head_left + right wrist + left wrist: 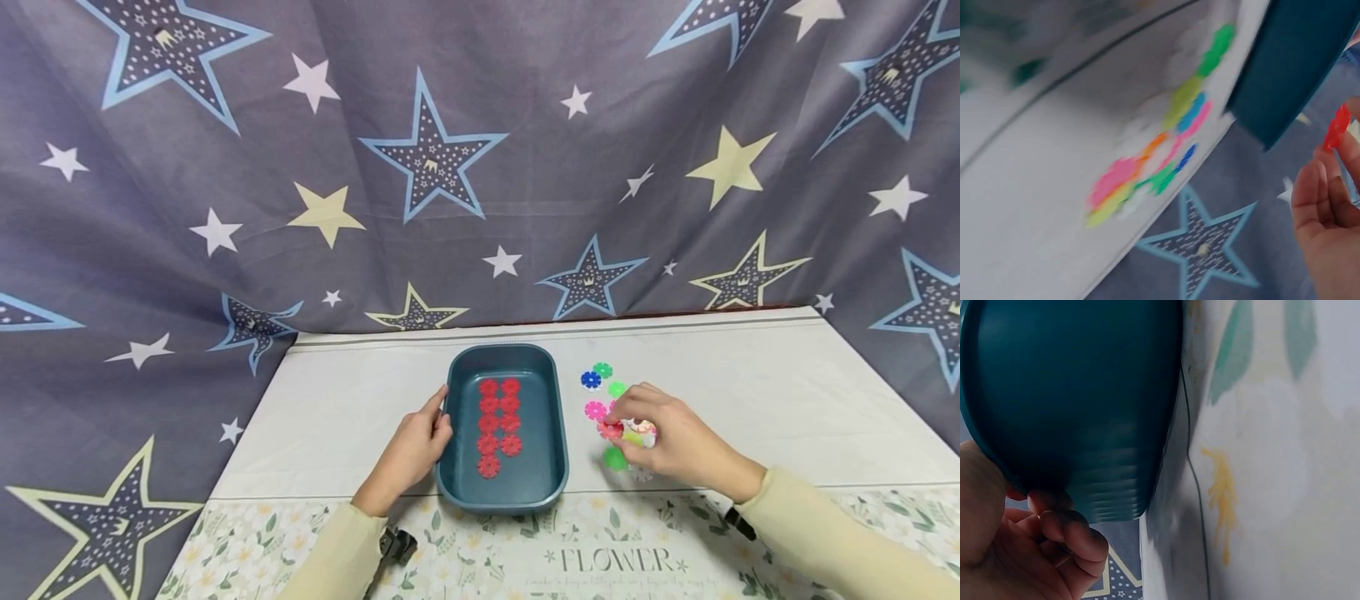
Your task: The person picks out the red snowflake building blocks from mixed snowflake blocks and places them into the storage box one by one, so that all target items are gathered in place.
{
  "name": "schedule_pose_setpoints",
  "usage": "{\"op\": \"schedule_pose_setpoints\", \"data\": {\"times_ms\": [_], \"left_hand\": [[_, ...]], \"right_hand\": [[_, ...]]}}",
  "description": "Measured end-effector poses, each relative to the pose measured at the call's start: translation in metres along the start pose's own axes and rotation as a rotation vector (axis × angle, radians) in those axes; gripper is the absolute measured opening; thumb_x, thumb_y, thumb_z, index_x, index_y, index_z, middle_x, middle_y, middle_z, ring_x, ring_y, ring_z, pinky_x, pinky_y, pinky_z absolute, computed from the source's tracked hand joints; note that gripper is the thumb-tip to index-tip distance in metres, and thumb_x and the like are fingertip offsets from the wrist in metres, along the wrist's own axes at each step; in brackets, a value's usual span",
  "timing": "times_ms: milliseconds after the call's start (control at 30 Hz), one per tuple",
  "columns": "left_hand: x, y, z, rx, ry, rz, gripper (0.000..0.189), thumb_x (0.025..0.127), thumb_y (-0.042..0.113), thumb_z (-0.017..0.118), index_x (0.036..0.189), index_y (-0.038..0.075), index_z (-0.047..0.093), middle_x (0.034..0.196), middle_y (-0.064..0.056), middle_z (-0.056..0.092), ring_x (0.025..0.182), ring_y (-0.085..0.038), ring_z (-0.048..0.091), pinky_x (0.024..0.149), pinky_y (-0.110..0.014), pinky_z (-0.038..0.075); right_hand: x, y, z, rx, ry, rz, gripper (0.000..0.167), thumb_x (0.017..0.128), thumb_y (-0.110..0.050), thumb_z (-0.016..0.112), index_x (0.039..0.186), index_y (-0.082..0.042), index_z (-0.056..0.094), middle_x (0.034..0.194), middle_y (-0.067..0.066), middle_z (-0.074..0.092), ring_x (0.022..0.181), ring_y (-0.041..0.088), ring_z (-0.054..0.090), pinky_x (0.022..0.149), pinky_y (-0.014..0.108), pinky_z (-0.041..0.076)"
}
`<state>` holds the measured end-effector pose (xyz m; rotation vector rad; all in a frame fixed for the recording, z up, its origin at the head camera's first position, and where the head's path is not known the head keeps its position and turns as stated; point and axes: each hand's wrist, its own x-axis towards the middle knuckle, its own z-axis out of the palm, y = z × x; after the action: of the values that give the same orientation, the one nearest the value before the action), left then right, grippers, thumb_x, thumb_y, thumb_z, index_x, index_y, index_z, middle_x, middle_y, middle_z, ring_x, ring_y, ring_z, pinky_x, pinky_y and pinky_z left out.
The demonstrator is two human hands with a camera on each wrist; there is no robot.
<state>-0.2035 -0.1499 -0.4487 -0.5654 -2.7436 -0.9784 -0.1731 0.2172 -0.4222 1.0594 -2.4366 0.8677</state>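
My left hand (411, 446) is at the left side of a deep blue-green rectangular tray (501, 504), fingers curled against its rim and outer wall (1054, 425). Inside the tray, several red flower-shaped plastic discs (488, 423) lie in two columns. To the right of the tray, my right hand (667, 425) pinches one red flower-shaped disc (1337, 128) between thumb and fingertips. It hovers over a loose group of discs, among them a blue one (591, 380), a pink one (596, 410) and a green one (615, 458); the hand partly hides the group.
A white cloth (750, 375) covers the table, with a flower-printed cloth (465, 550) along the front. Behind and at the sides hangs a grey curtain (525, 200) with stars. Dark straps (397, 546) sit at the wrists.
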Motion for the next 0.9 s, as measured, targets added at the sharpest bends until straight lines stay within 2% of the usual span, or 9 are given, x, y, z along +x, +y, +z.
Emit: {"op": "schedule_pose_setpoints", "data": {"times_ms": [167, 333, 633, 767, 900], "left_hand": [[0.000, 0.000, 0.000, -0.006, 0.004, -0.002, 0.048, 0.092, 0.005, 0.056, 0.137, -0.006, 0.044, 0.060, 0.009, 0.042, 0.048, -0.004, 0.037, 0.050, -0.025, 0.037], [0.000, 0.001, -0.001, -0.012, 0.002, -0.004, 0.048, 0.092, 0.006, 0.056, 0.137, -0.007, 0.044, 0.059, 0.009, 0.042, 0.048, -0.004, 0.037, 0.050, -0.025, 0.037], [0.000, 0.001, 0.000, -0.018, -0.002, 0.000, 0.048, 0.092, 0.006, 0.055, 0.137, -0.006, 0.044, 0.060, 0.009, 0.042, 0.048, -0.004, 0.038, 0.051, -0.025, 0.038], [0.000, 0.001, 0.000, -0.018, 0.000, 0.006, 0.048, 0.092, 0.006, 0.056, 0.137, -0.006, 0.044, 0.060, 0.009, 0.042, 0.048, -0.004, 0.038, 0.050, -0.025, 0.038], [0.000, 0.001, -0.001, -0.015, -0.001, -0.003, 0.048, 0.092, 0.005, 0.055, 0.137, -0.006, 0.044, 0.060, 0.009, 0.042, 0.048, -0.004, 0.038, 0.050, -0.025, 0.038]], "right_hand": [[0.016, -0.020, 0.004, 0.057, -0.014, -0.053, 0.022, 0.075, -0.012, 0.075, 0.094, -0.020, 0.068, 0.098, -0.010, 0.058, 0.097, 0.008, 0.052, 0.085, 0.020, 0.041], [0.032, -0.032, 0.014, 0.084, -0.030, -0.137, 0.023, 0.075, -0.011, 0.075, 0.095, -0.019, 0.069, 0.099, -0.010, 0.058, 0.095, 0.007, 0.052, 0.083, 0.024, 0.043], [0.053, -0.038, 0.046, 0.121, -0.110, -0.191, 0.020, 0.079, -0.015, 0.074, 0.099, -0.018, 0.071, 0.099, -0.010, 0.058, 0.095, 0.006, 0.049, 0.081, 0.023, 0.043], [0.057, -0.038, 0.058, 0.132, -0.203, -0.167, 0.017, 0.080, -0.016, 0.073, 0.097, -0.016, 0.071, 0.096, -0.010, 0.057, 0.093, 0.006, 0.049, 0.080, 0.023, 0.044], [0.064, -0.040, 0.066, 0.101, -0.367, -0.099, 0.014, 0.080, -0.021, 0.073, 0.093, -0.018, 0.073, 0.092, -0.013, 0.055, 0.090, 0.003, 0.047, 0.079, 0.021, 0.044]]}}
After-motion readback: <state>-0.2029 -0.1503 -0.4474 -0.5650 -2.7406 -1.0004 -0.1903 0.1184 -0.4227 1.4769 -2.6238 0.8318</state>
